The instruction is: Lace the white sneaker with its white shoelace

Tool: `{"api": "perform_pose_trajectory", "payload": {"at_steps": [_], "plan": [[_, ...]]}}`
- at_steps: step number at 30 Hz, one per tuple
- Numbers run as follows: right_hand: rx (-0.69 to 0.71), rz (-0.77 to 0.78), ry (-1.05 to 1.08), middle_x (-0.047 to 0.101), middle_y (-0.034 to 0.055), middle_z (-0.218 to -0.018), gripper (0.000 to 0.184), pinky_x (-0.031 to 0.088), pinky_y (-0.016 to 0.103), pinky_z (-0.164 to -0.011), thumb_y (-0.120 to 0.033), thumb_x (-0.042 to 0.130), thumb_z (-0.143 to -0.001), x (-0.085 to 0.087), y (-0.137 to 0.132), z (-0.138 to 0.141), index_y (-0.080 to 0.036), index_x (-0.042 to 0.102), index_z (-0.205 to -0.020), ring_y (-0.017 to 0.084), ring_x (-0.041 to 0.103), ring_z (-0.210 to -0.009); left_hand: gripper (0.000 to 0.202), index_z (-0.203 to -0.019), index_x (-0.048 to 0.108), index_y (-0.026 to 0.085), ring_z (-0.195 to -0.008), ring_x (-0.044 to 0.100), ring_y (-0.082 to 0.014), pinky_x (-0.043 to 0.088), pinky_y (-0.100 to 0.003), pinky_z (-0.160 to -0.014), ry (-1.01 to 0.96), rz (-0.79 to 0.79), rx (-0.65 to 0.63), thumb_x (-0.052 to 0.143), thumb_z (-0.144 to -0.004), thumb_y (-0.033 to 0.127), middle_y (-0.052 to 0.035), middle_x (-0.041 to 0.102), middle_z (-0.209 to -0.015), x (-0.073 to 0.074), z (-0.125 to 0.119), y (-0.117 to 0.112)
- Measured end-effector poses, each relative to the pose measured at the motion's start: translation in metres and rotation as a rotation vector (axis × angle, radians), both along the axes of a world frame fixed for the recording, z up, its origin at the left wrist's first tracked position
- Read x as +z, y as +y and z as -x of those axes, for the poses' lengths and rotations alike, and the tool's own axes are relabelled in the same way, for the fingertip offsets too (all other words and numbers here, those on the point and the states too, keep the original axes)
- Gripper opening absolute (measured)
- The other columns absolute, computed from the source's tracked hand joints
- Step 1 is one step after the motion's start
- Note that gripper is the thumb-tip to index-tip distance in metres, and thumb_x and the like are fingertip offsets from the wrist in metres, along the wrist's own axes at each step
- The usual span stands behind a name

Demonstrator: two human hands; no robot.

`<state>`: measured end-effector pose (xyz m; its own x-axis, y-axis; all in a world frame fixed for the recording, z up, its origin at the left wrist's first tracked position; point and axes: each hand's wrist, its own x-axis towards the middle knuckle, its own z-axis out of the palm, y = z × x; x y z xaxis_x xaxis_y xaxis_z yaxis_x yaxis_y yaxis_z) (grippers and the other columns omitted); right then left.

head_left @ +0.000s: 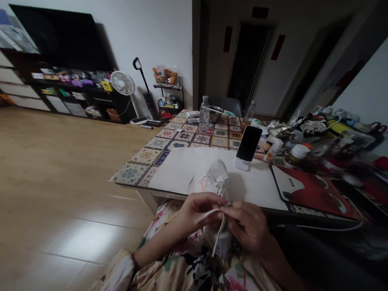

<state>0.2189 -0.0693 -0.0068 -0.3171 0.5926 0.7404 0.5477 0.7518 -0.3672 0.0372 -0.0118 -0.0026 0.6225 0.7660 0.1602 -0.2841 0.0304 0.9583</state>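
A white sneaker (220, 171) with crossed laces points away from me at the table's near edge. More white shoe surface (222, 242) shows below my hands over my lap; whether it is the same shoe I cannot tell. Above it, my left hand (203, 208) pinches a white shoelace (223, 231), which loops over and hangs down in front. Close against it, my right hand (247, 222) has its fingers closed on the lace too. The fingertips meet near the shoe's opening and hide part of it. A loose lace loop and an orange patch show left of the laces.
White paper (176, 169) covers the near part of the patterned table (133, 171). A phone (249, 143) leans on a white stand. Bottles (204, 115), jars (298, 153) and clutter crowd the right side, beside a red folder-like item (312, 190). A fan (122, 83) stands far left.
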Motion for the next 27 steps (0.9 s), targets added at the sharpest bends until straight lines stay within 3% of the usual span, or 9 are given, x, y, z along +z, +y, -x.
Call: {"api": "perform_pose_trajectory", "payload": {"at_steps": [3, 6, 11, 13, 17, 19, 23, 27], "plan": [[-0.035, -0.029, -0.038, 0.070, 0.0049, -0.086, 0.018, 0.053, 0.029, -0.068, -0.014, 0.055, -0.090, 0.003, 0.001, 0.002, -0.023, 0.060, -0.106, 0.018, 0.067, -0.076, 0.032, -0.069, 0.069, 0.012, -0.051, 0.053, -0.0092, 0.043, -0.021, -0.050, 0.028, -0.113, 0.107, 0.081, -0.069, 0.042, -0.0011, 0.063, -0.059, -0.001, -0.004, -0.001], [-0.037, -0.011, -0.022, 0.069, 0.0046, -0.085, 0.013, 0.051, 0.029, -0.069, -0.014, 0.053, -0.091, 0.001, 0.002, 0.002, -0.022, 0.060, -0.099, 0.018, 0.066, -0.076, 0.031, -0.067, 0.067, 0.012, -0.055, 0.054, -0.0103, 0.043, -0.021, -0.053, 0.084, -0.266, 0.169, 0.079, -0.073, 0.040, -0.0030, 0.065, -0.062, -0.001, -0.001, -0.003], [-0.074, 0.120, 0.282, 0.058, -0.0017, -0.068, 0.017, 0.046, 0.024, -0.061, -0.012, 0.051, -0.091, -0.007, 0.001, 0.003, -0.022, 0.056, -0.078, 0.013, 0.057, -0.063, 0.022, -0.074, 0.069, 0.013, -0.070, 0.063, -0.0140, 0.050, -0.023, -0.066, 0.130, -0.387, 0.067, 0.072, -0.081, 0.033, -0.0063, 0.069, -0.075, 0.004, 0.002, -0.008], [-0.121, 0.138, 0.355, 0.057, -0.0031, -0.068, 0.013, 0.045, 0.022, -0.057, -0.012, 0.056, -0.089, -0.007, 0.001, 0.004, -0.022, 0.056, -0.080, 0.012, 0.055, -0.060, 0.021, -0.075, 0.070, 0.013, -0.071, 0.063, -0.0140, 0.050, -0.023, -0.067, 0.141, -0.389, 0.055, 0.071, -0.082, 0.032, -0.0066, 0.070, -0.075, 0.006, 0.003, -0.010], [-0.034, 0.176, 0.233, 0.062, 0.0014, -0.088, 0.020, 0.049, 0.023, -0.067, -0.011, 0.057, -0.086, 0.000, 0.002, 0.004, -0.023, 0.061, -0.101, 0.014, 0.061, -0.077, 0.020, -0.080, 0.073, 0.013, -0.069, 0.065, -0.0148, 0.051, -0.024, -0.065, 0.092, -0.463, 0.155, 0.070, -0.084, 0.033, -0.0081, 0.072, -0.076, 0.008, 0.004, -0.010], [0.023, 0.176, 0.165, 0.062, 0.0032, -0.094, 0.022, 0.050, 0.025, -0.074, -0.008, 0.055, -0.083, 0.003, 0.002, 0.004, -0.022, 0.063, -0.099, 0.016, 0.062, -0.085, 0.018, -0.083, 0.075, 0.014, -0.071, 0.066, -0.0163, 0.051, -0.025, -0.067, 0.076, -0.541, 0.197, 0.069, -0.085, 0.031, -0.0087, 0.073, -0.076, 0.009, 0.005, -0.009], [0.053, 0.147, 0.145, 0.060, 0.0021, -0.090, 0.019, 0.051, 0.025, -0.071, -0.008, 0.055, -0.080, 0.004, 0.006, 0.007, -0.023, 0.062, -0.090, 0.015, 0.061, -0.081, 0.020, -0.076, 0.074, 0.015, -0.071, 0.066, -0.0164, 0.051, -0.025, -0.068, 0.089, -0.602, 0.218, 0.067, -0.086, 0.030, -0.0084, 0.072, -0.072, 0.010, 0.006, -0.009], [-0.010, -0.041, 0.112, 0.061, 0.0019, -0.087, 0.012, 0.051, 0.027, -0.067, -0.018, 0.058, -0.088, -0.001, 0.008, 0.008, -0.025, 0.057, -0.097, 0.016, 0.062, -0.077, 0.019, -0.077, 0.074, 0.014, -0.066, 0.064, -0.0144, 0.049, -0.023, -0.064, 0.098, -0.537, 0.240, 0.069, -0.085, 0.031, -0.0066, 0.071, -0.070, 0.008, 0.004, -0.007]]}}
